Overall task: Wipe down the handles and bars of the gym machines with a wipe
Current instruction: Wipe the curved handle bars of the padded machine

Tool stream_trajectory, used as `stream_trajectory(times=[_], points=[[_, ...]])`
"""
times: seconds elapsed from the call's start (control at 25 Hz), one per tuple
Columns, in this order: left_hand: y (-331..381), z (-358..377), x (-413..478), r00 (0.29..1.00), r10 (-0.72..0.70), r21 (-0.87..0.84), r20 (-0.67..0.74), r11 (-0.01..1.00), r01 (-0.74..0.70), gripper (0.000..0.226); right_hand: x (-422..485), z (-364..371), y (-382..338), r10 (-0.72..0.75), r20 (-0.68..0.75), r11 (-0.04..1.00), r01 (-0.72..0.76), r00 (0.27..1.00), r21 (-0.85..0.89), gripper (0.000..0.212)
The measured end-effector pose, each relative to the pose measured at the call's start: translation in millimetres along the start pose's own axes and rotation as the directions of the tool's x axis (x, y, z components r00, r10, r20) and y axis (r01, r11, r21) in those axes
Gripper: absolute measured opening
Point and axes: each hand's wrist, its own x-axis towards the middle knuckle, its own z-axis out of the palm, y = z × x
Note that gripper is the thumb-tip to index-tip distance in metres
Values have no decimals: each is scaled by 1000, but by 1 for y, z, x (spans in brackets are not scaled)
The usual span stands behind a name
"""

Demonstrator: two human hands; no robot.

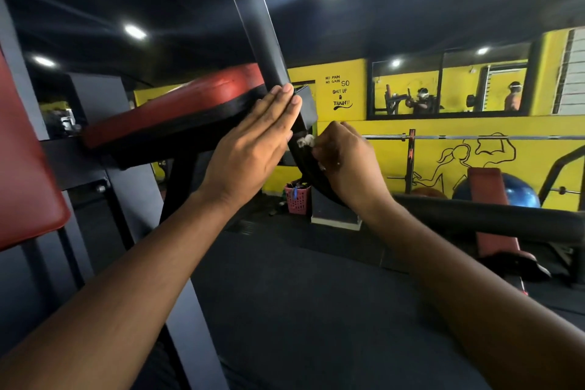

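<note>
The slanted bar (253, 19) is matt black, and the pad (177, 98) beside it is red on top with a black band round its edge. A second pad (28, 168) at the left is the same red. The wipe (305, 140) shows white against the black metal. The wall (411, 123) is bright yellow, with black lettering (341, 92) and black outline figures (459, 158) painted on it. The barbell (474, 137) is silver, the basket (297, 199) pink with a lattice pattern, the ball (522, 195) blue, the bench (484, 184) red. The floor (300, 279) is dark grey.
</note>
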Motion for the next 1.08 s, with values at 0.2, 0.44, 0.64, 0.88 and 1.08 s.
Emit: stream_trajectory(times=[0.2,0.44,0.64,0.88,1.08], points=[[3,5,-1,999,-36,-34,-20,999,35,41,-22,7,15,-439,212,752,487,873,-445,19],[5,3,-1,999,-48,-70,-24,997,46,42,-23,15,6,-540,311,493,593,782,-637,34],[1,-1,0,1000,-9,-49,7,999,9,44,-18,-1,2,-481,364,497,590,798,-637,35],[3,1,-2,999,-35,-72,0,997,35,42,-36,-18,-4,-11,298,871,155,954,-465,40],[6,1,-2,999,-54,-79,4,995,55,43,6,-22,-15,328,299,941,-284,896,-182,42]])
